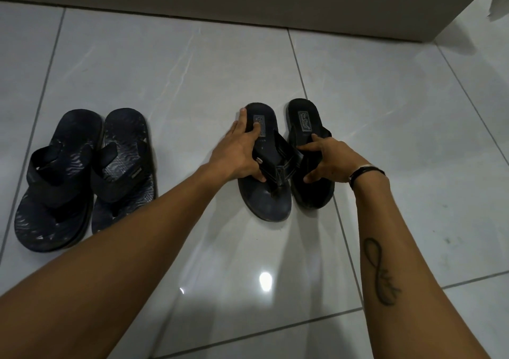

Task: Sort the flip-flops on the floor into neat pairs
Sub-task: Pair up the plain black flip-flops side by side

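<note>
Two pairs of dark flip-flops lie on the white tiled floor. At the left, a navy patterned pair sits side by side: one flip-flop (56,182) and its mate (125,165), touching. In the middle lies a plain dark pair. My left hand (238,153) grips the left flip-flop (268,196) of this pair at its outer edge and strap, fingers over the heel label. My right hand (329,160) holds the right flip-flop (305,118) across its strap. Both soles rest flat on the floor, nearly parallel, heels pointing away from me.
A grey wall base (248,3) runs along the far edge of the floor, with a corner at the upper right (429,38). Bare glossy tiles (192,77) surround both pairs. A black band circles my right wrist (365,172).
</note>
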Demonstrator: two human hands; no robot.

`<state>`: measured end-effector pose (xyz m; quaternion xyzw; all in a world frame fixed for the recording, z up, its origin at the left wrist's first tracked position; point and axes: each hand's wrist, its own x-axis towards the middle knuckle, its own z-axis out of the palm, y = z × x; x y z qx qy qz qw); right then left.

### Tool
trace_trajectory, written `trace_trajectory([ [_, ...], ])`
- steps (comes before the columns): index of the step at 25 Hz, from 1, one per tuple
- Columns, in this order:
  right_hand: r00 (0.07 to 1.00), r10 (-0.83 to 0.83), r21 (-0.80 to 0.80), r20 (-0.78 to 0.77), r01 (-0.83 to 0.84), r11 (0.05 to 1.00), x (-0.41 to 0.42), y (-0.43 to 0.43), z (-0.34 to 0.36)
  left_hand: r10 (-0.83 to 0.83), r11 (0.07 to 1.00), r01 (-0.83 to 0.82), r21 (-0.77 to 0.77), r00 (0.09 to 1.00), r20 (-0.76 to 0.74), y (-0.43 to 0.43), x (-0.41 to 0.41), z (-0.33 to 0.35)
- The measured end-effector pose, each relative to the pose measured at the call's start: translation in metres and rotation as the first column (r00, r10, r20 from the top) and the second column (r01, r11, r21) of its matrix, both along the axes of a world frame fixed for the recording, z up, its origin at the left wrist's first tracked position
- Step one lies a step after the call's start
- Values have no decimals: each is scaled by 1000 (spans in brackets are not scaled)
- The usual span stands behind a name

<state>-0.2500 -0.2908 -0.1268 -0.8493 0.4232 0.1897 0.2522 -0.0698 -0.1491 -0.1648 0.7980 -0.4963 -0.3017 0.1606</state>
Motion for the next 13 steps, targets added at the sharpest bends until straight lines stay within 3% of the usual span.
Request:
trace_trajectory([
  [7,999,14,7,-31,-14,1000,3,14,19,11,996,-14,-83,1000,-29,10,0,-3],
  [9,998,30,-106,60,-23,994,12,21,24,4,994,-8,-105,999,-40,19,6,-1],
  [11,964,60,-231,257,1,973,29,34,22,-10,994,8,-108,1000,-22,31,20,1],
  [13,922,122,-319,368,3,948,52,53,11,-26,995,35,-96,995,92,44,36,2],
])
